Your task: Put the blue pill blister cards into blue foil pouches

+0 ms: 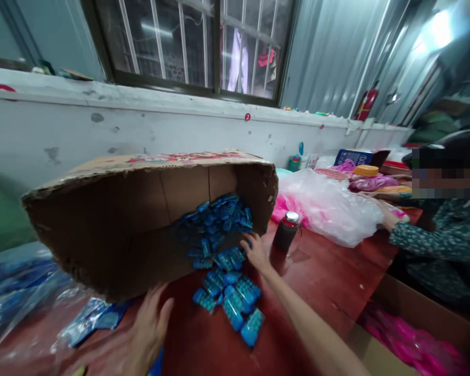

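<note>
Left hand (147, 326) splayed, grip empty; right hand (257, 254) half-curled, hold unclear, by clear-wrapped blue packets (232, 307) strewn from a tipped brown cardboard box (113, 214) onto the red desk (321, 282), where jolting the box could scatter them.

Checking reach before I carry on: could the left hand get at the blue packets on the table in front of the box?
Probably yes: only red tabletop shows between the left hand and the blue packets, and the walls of the cardboard box seem out of the way.
</note>
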Available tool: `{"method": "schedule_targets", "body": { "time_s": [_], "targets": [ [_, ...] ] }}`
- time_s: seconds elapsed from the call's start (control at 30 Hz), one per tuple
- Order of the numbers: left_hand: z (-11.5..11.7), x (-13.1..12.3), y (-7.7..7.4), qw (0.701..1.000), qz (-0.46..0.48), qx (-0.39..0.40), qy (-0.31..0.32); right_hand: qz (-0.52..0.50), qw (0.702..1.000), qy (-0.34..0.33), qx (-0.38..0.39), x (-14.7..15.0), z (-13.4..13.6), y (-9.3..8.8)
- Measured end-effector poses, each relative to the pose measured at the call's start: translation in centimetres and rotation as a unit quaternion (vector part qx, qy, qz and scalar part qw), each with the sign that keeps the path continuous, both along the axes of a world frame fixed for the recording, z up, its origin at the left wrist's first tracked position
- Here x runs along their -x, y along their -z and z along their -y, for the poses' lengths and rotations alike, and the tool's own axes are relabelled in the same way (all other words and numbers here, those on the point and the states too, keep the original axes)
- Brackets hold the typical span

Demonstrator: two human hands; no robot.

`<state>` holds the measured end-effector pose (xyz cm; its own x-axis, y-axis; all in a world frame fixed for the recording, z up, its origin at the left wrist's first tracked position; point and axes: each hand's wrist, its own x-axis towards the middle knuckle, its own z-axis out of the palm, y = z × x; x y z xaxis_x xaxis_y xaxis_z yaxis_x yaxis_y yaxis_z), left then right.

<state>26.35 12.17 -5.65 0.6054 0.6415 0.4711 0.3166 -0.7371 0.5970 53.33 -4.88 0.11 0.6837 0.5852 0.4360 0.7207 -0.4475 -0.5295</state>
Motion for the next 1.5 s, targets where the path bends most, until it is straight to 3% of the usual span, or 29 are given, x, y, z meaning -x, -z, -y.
{"method": "schedule_targets", "body": {
  "time_s": [0.07,0.13,0.23,0.37,0.6,0.7,0.8,0.97,1.03,1.13,1.3,1.4,1.5],
  "targets": [
    [1.1,-5.3,-1.4,0.998,-0.048,0.013,0.035,-0.017,0.999,-0.004,0.034,-1.9,-0.3,1.4],
    [2.2,-8.7,-1.7,0.992,-0.109,0.02,0.065,-0.03,0.997,-0.027,0.067,-1.9,-1.1,2.9],
    [3.9,-9.9,-0.6,0.986,-0.151,0.022,0.072,-0.041,0.991,-0.081,0.097,0.0,-2.4,4.4],
    [6.1,-7.4,0.6,0.982,-0.17,0.009,0.077,-0.047,0.981,-0.147,0.115,2.8,-3.5,4.6],
    [8.5,-4.0,-0.1,0.977,-0.181,0.09,0.07,-0.055,0.966,-0.205,0.148,5.1,-3.1,3.2],
    [8.8,-3.0,-0.5,0.979,-0.136,0.139,0.069,-0.039,0.979,-0.16,0.122,6.4,-1.0,2.0],
    [8.9,-1.0,-1.2,0.984,-0.068,0.162,0.041,-0.029,0.993,-0.114,0.014,9.5,2.5,1.4],
    [8.8,5.7,-1.4,0.994,0.001,0.07,-0.084,-0.103,0.973,-0.199,-0.06,17.7,7.0,2.7],
    [8.8,8.5,-0.9,0.992,0.0,0.021,-0.124,-0.13,0.964,-0.224,-0.056,20.7,6.6,3.2],
    [8.4,11.3,-0.1,0.984,-0.069,-0.062,-0.152,-0.104,0.961,-0.255,-0.001,23.6,3.7,3.1],
    [7.0,11.8,0.8,0.95,-0.249,-0.133,-0.136,-0.022,0.938,-0.301,0.17,25.6,-1.5,3.8],
    [6.9,12.0,1.6,0.939,-0.297,-0.138,-0.103,-0.001,0.925,-0.319,0.209,26.7,-1.7,5.7],
    [7.7,12.9,2.6,0.942,-0.287,-0.153,-0.085,0.013,0.923,-0.328,0.202,27.6,0.1,6.5]
  ]
}}
